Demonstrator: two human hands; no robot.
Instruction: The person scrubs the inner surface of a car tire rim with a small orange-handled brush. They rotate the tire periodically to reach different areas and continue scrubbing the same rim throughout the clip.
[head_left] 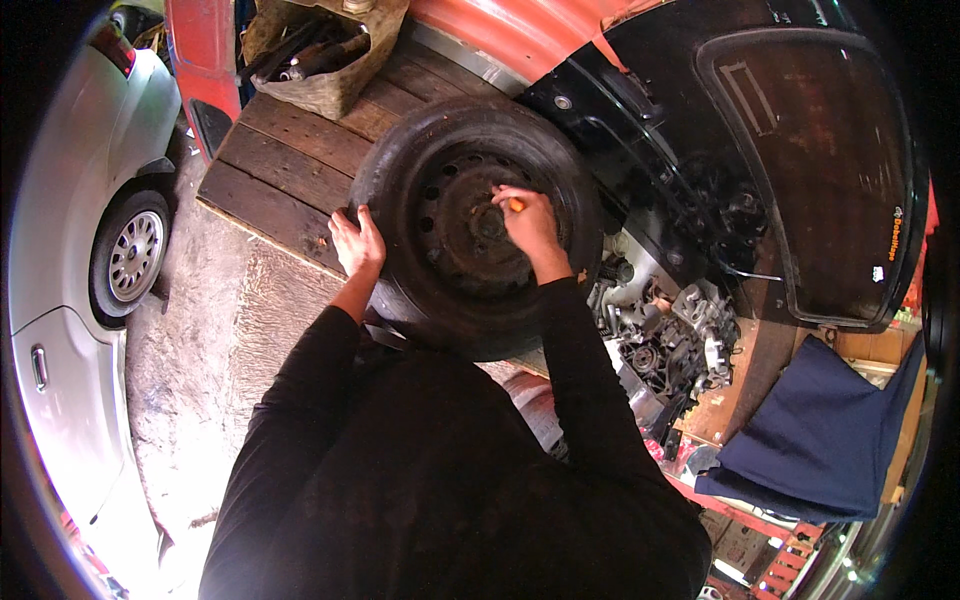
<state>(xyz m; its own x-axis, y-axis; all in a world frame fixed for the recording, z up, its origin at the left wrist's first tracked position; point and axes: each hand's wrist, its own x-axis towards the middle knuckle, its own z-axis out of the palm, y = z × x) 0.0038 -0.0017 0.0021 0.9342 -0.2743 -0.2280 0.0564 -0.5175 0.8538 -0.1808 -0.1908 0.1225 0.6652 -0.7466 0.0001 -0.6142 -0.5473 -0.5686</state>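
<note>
Wheel: one tyre on a dark steel rim, lying flat on the plank desk and covering much of its near edge, with the desk's left corner bare beside it.
Left grip: bare hand spread wide against the left side of the tyre, thumb up, pressing rather than clasping.
Right grip: fingers curled narrow around a small orange piece above the rim, just right of the hub; most of the piece is hidden in the fist, so its kind is unclear.
Rim holes: a ring of round openings; the right hand and shadow cover some, so the full number cannot be told.
Sack: one, open-topped and dirty, at the desk's far left edge, holding several long dark pieces, overlapping too closely to count; the upper picture edge cuts it off.
Engine parts: a tangled metal heap right of the tyre, partly behind the right sleeve, pieces uncountable.
Black panel: one, with one tinted window, beyond the heap.
Cloth: one, navy, draped at lower right, hiding what lies beneath.
Car: one, pale, left of the desk; one wheel shows, the rest cut off.
</note>
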